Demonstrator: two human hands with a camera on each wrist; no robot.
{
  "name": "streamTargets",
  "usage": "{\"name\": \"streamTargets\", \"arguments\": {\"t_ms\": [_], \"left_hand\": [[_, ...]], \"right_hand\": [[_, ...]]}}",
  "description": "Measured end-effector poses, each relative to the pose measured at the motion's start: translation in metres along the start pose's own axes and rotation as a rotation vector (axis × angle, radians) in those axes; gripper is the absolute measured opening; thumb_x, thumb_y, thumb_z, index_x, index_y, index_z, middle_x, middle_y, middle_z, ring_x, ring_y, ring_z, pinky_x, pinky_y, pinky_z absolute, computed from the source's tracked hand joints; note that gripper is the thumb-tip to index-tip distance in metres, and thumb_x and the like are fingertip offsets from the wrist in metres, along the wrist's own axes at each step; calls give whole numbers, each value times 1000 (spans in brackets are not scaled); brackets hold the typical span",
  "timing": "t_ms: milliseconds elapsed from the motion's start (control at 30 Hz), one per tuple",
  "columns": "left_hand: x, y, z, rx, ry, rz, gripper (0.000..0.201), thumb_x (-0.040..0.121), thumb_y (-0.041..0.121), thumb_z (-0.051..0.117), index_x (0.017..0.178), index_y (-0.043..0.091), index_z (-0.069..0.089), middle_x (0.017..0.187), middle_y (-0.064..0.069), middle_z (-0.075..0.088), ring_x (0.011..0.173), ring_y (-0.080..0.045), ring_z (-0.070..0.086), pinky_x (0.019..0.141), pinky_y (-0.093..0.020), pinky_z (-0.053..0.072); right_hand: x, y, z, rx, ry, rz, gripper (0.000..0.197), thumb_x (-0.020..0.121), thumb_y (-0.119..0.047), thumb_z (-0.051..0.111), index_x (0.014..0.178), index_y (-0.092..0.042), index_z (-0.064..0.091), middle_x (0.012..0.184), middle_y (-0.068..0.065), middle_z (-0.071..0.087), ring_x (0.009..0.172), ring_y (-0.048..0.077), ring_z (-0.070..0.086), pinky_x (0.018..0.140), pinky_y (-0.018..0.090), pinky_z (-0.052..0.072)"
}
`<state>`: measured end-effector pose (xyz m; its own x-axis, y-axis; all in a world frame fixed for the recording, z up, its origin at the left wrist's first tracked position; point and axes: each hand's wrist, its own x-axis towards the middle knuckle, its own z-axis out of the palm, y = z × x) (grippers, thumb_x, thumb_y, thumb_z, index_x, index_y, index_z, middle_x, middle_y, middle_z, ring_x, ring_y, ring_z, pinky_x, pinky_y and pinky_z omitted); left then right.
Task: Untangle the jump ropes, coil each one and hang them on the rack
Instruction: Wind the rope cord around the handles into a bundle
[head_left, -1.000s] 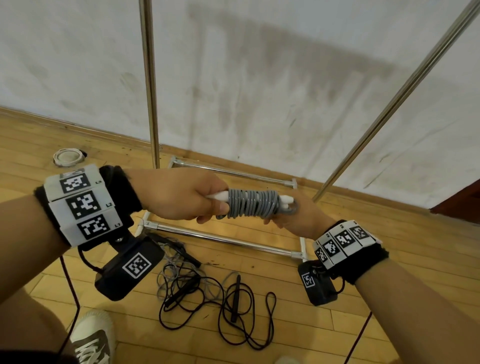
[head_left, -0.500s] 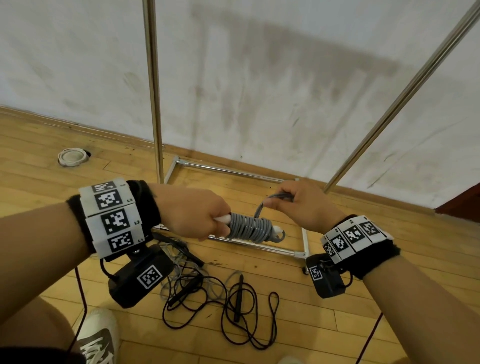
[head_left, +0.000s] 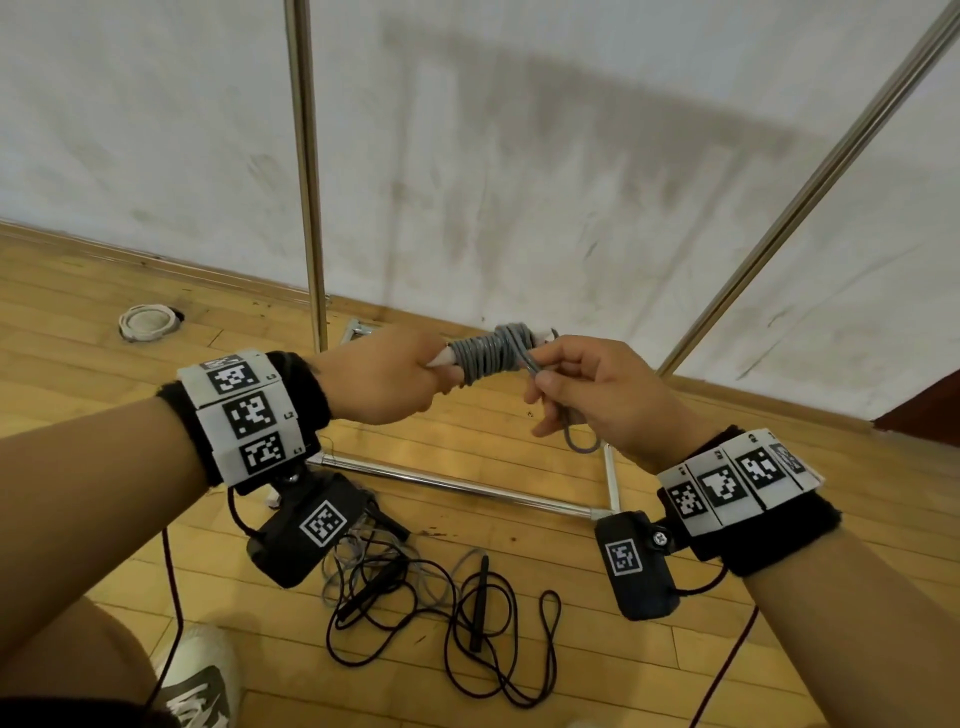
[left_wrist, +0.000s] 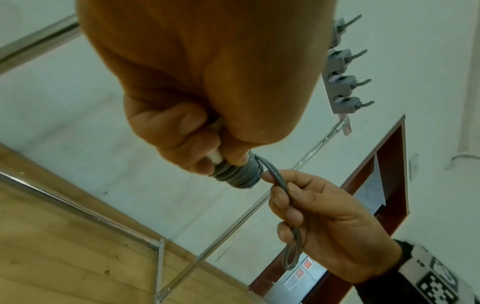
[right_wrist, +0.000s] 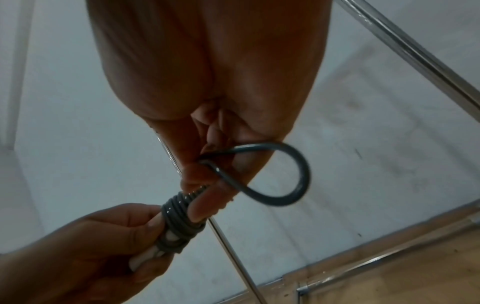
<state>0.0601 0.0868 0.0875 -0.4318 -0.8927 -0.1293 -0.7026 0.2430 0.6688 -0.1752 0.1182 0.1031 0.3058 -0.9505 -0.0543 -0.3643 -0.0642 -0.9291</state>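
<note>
— Grey rope (head_left: 488, 351), where is it?

— Up in the air between both hands, in front of the rack (head_left: 306, 171); it is wound in tight turns round its white handles (head_left: 439, 358); a doubled end comes off the bundle toward the right hand and finishes in a small loop (head_left: 582, 441) hanging below that hand.

— And the left hand (head_left: 384, 376)?

— Fist curled round the white handle ends at the left of the bundle; the left wrist view shows the fingers (left_wrist: 166, 131) wrapped on the handles, with the grey turns just past them.

— The right hand (head_left: 597, 395)?

— Thumb and fingers pinch the doubled grey strand just beside the bundle; in the right wrist view the loop (right_wrist: 285, 174) curves out from between the fingers; the strand runs along the curled fingers in the left wrist view.

— What lies on the floor (head_left: 78, 322)?

— A black rope (head_left: 467, 634) in a loose tangle with its black handles, near the rack's base bar (head_left: 467, 486); some thin grey cord (head_left: 363, 566) mixed in at its left; a shoe (head_left: 197, 680) at the near edge of the floor; a white ring (head_left: 148, 322) by the wall (head_left: 519, 156) at the far left.

— The rack itself?

— Two chrome poles rising from a chrome base frame against the wall; a row of grey hooks (left_wrist: 342, 61) shows high up in the left wrist view.
</note>
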Motion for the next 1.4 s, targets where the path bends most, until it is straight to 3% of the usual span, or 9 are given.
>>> {"name": "streamTargets", "arguments": {"t_ms": [233,467,633,767,900,1033,1133,1233,1400], "left_hand": [[-6,10,0,-280,38,28,21,103,28,48,92,14,60,63,5,59,45,-5,51,43,-18,41],[-14,14,-8,-505,-95,83,24,105,20,44,103,-1,57,61,-2,55,43,-11,43,40,-20,33],[-19,14,-10,-504,-183,146,33,93,47,49,83,18,61,60,-3,55,44,-13,41,43,-24,33],[-20,16,-9,-404,-197,151,57,92,71,36,67,31,68,52,2,54,44,-13,44,48,-28,38],[-20,12,-9,-277,-265,56,75,89,80,30,58,20,63,51,-8,60,47,-21,54,55,-33,47],[-20,10,-5,-149,-112,105,53,95,68,33,90,27,66,76,-3,71,69,-16,67,63,-36,52],[-20,17,-1,-272,13,195,37,97,56,41,107,28,62,87,0,72,78,-16,70,70,-38,55],[-23,24,5,-351,-50,219,49,85,73,42,98,30,59,82,-5,68,73,-28,67,66,-47,57],[-23,20,5,-246,-59,234,38,77,80,49,81,43,54,66,12,61,55,-9,59,45,-29,50]], "right_hand": [[0,8,13,134,79,20,13,97,-10,58,99,-5,70,77,10,73,59,15,64,52,24,52],[2,12,7,135,127,55,32,85,-37,67,93,-6,71,58,2,57,41,12,39,37,21,29],[-1,5,-3,84,183,-55,32,77,-16,80,107,-18,68,78,9,59,67,12,56,56,17,46],[-6,1,3,202,110,-150,54,66,-5,81,117,-9,63,113,17,68,105,28,67,91,37,56],[-8,-2,10,172,102,-171,52,69,-5,79,118,-7,62,114,15,69,103,24,67,93,41,55],[-9,-3,14,44,129,-162,43,73,-10,81,114,-13,67,105,10,73,95,38,65,88,53,54],[-7,-3,21,-2,97,-188,39,75,-12,82,109,-23,68,96,-6,74,83,21,68,75,36,57],[-8,-5,32,-31,73,-239,33,70,-21,87,94,-36,68,83,-16,72,72,1,65,63,17,52],[-10,-10,31,-236,-11,-122,48,71,-50,77,108,-23,65,96,4,71,87,23,67,79,51,54]]}}
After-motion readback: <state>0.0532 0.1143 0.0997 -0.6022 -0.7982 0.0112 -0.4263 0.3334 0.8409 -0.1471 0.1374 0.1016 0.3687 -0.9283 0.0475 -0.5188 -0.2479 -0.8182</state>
